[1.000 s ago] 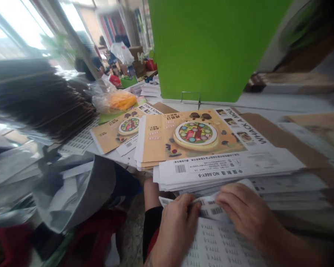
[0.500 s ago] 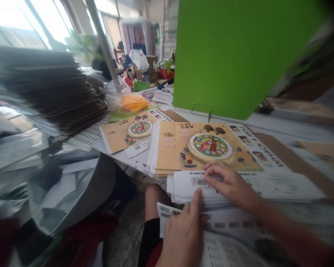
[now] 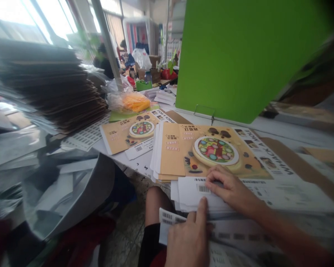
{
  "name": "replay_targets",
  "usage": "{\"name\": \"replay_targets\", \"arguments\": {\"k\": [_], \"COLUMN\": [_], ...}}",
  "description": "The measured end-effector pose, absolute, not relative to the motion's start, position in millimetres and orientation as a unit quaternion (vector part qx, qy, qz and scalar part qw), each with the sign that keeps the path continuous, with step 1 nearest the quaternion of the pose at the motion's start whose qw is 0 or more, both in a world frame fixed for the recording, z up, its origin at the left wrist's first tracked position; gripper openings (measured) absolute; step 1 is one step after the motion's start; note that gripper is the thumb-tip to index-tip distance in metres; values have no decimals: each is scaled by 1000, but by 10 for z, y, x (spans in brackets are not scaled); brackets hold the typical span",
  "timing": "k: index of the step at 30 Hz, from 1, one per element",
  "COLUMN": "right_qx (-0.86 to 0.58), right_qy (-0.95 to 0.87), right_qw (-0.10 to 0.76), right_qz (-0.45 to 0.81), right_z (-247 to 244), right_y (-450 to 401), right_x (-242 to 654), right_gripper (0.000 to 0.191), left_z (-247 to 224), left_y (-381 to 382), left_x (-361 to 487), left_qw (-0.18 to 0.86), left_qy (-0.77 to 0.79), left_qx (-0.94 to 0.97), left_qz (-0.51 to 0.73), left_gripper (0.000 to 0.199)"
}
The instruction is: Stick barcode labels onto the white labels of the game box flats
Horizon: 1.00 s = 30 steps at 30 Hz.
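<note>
Flat printed cartons (image 3: pixel 172 163), stacked and tan with a whack-a-mole picture, lie before me with a white flap (image 3: pixel 186 191) toward me. A barcode label (image 3: pixel 203 188) lies flat on that flap. My right hand (image 3: pixel 225 187) is closed, its thumb and curled fingertips pinched at the label's right edge. Below it, my left hand (image 3: pixel 187 237) grips a sheet of barcode labels (image 3: pixel 167 218). Its index finger stretches out and touches the flap just under the label. The left thumb is mostly hidden.
A flat carton (image 3: pixel 119 139) lies left of the stack. Further left stand a grey bin (image 3: pixel 100 185) with paper strips and a tall cardboard pile (image 3: pixel 72 89). A green panel (image 3: pixel 219 63) rises behind. An orange bundle in plastic (image 3: pixel 136 102) sits at the back.
The view has shifted slightly, so the cartons and hands appear a little lower and further right. Both hands keep nearly the same position against the flap and label.
</note>
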State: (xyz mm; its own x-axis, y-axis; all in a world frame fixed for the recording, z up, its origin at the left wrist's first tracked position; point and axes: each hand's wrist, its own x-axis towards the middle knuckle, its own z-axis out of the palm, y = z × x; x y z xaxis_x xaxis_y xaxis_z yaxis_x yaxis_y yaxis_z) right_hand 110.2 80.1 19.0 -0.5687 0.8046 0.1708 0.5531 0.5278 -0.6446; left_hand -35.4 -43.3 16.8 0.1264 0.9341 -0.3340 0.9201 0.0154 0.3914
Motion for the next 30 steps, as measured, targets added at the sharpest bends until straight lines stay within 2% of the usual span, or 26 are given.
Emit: {"name": "replay_targets", "arguments": {"k": [9, 20, 25, 30], "right_qx": [-412, -405, -428, -440], "right_qy": [-842, -850, -840, -844], "right_qw": [226, 259, 276, 272], "right_qz": [266, 215, 190, 145], "right_z": [155, 94, 40, 3], "right_y": [790, 759, 748, 731], "right_x": [1096, 1077, 1079, 1040], "right_gripper": [18, 14, 9, 19], "left_z": [120, -50, -55, -135], "left_y": [-425, -476, -482, -485], "left_x": [-285, -184, -163, -190], "left_qw": [232, 74, 49, 62], "left_qy": [668, 696, 700, 698], "left_qx": [707, 714, 712, 713], "left_qz": [-11, 9, 10, 19], "left_gripper": [78, 79, 79, 80]}}
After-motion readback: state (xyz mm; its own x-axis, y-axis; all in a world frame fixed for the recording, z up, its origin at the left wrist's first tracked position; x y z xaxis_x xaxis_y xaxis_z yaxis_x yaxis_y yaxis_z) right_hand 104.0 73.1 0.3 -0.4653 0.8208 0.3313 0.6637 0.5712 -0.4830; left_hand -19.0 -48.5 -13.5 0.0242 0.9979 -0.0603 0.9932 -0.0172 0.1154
